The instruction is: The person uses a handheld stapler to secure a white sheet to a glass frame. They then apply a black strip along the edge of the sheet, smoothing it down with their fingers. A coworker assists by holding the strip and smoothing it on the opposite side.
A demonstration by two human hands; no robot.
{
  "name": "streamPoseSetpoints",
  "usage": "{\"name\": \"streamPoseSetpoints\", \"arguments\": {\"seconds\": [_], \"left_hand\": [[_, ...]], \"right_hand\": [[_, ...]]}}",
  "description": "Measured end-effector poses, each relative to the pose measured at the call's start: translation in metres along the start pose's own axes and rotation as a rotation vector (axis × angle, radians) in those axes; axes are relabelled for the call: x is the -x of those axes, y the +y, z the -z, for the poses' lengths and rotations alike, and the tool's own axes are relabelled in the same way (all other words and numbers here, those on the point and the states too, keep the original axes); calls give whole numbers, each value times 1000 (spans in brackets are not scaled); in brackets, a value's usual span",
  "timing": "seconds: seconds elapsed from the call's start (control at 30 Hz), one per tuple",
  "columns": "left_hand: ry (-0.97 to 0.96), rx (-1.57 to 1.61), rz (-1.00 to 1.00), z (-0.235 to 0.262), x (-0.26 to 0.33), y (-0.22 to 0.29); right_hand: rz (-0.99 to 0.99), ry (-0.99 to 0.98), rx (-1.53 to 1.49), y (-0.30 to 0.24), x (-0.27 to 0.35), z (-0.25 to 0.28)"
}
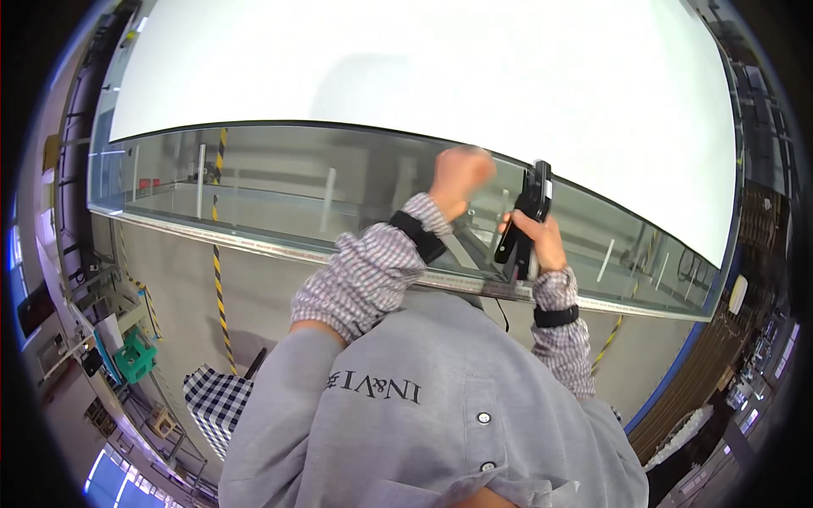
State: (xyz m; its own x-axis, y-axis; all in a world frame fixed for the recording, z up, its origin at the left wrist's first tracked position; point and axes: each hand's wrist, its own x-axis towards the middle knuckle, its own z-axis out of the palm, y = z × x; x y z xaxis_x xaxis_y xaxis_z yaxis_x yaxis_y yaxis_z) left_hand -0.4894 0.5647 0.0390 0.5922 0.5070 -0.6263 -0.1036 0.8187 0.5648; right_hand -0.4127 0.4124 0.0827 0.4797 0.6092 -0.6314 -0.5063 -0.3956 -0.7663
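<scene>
My right hand is closed around a long black hand tool with a silvery strip along one side. The tool stands roughly lengthwise away from me, at the near border of a large white sheet; its exact kind is not clear. To its left, my left hand is curled like a fist above the same border. Motion smears its fingertips, and whatever they may hold is hidden. Beneath both hands lies a glass tabletop with a pale metal-like edge, its near strip uncovered by the sheet.
Yellow-and-black striped tape runs along the grey floor. A green plastic stool and a checked cloth are at the lower left. Brown stacked material lies along the right side.
</scene>
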Motion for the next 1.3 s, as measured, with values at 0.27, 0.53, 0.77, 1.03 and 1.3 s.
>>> {"name": "streamPoseSetpoints", "arguments": {"seconds": [0.27,0.53,0.77,1.03,1.3], "left_hand": [[150,-75,-106,123,15,110],[-28,-93,70,123,7,117],[-101,-193,82,115,7,110],[-126,-180,119,113,7,113],[82,-72,-104,228,19,203]], "right_hand": [[66,-128,335,-6,-3,-96],[21,-43,162,4,-20,-187],[15,110,176,3,-18,-203],[0,172,195,11,-21,-203],[24,7,178,-1,-11,-234]]}}
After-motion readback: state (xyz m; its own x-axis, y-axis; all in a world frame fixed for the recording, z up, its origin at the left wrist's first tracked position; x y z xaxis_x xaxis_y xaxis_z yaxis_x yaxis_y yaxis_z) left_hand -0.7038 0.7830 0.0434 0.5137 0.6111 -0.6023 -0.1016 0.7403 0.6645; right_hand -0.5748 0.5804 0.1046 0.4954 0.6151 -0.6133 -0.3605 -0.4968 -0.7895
